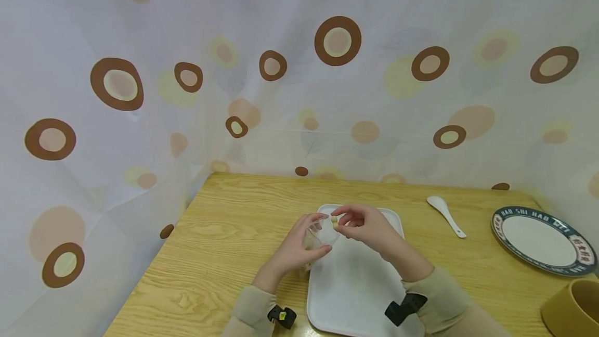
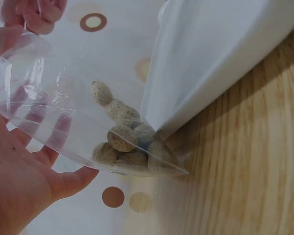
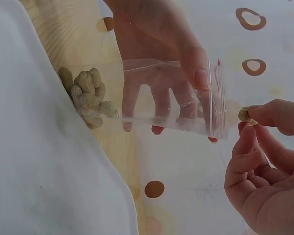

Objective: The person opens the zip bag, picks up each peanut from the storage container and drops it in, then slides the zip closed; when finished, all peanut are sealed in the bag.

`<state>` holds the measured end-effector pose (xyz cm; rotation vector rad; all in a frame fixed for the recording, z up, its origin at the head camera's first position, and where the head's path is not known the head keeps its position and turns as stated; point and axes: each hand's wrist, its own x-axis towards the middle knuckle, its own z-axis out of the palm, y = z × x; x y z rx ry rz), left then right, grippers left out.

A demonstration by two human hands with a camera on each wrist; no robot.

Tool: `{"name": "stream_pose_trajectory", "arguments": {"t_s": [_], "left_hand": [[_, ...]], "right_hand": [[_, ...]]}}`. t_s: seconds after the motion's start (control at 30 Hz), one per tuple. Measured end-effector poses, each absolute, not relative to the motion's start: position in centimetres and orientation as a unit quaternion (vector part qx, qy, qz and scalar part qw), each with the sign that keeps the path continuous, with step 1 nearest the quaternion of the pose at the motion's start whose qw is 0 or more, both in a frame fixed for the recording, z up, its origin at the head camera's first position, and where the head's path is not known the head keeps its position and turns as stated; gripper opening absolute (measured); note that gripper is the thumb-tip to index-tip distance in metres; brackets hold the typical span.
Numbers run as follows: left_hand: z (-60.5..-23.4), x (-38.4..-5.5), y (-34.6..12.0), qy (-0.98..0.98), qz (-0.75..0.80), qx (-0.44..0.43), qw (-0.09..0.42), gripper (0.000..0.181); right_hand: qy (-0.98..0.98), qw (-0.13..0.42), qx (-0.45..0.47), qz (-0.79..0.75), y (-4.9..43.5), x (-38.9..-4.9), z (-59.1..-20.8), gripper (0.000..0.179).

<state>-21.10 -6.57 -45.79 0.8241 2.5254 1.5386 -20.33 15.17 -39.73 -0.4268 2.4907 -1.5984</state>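
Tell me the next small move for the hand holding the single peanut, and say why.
Probably lower the peanut onto the white tray. The right hand pinches it just outside the bag's open mouth, above the tray, while the left hand holds the bag with more peanuts at its bottom. It could equally be going in; the pictures don't settle direction.

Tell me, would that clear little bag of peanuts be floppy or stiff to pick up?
Probably floppy: the clear bag is thin film that creases where the left hand holds it. The peanuts have slumped into its lowest corner, so it likely hangs bottom-heavy and swings. It looks light, since only a few nuts lie inside. The smooth film may slip between fingers.
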Motion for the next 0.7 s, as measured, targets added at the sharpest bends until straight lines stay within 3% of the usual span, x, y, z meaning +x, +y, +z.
{"name": "stream_pose_trajectory", "arguments": {"t_s": [0.37,0.7], "left_hand": [[-45.74,-21.00,-6.53,0.831,0.490,0.262,0.029,0.063],[-45.57,-21.07,-6.49,0.829,0.498,0.254,0.019,0.063]], "right_hand": [[0.823,0.073,-0.160,-0.540,15.15,-19.82,-39.80,0.027],[0.815,0.054,-0.121,-0.564,15.48,-19.32,-40.16,0.032]]}}
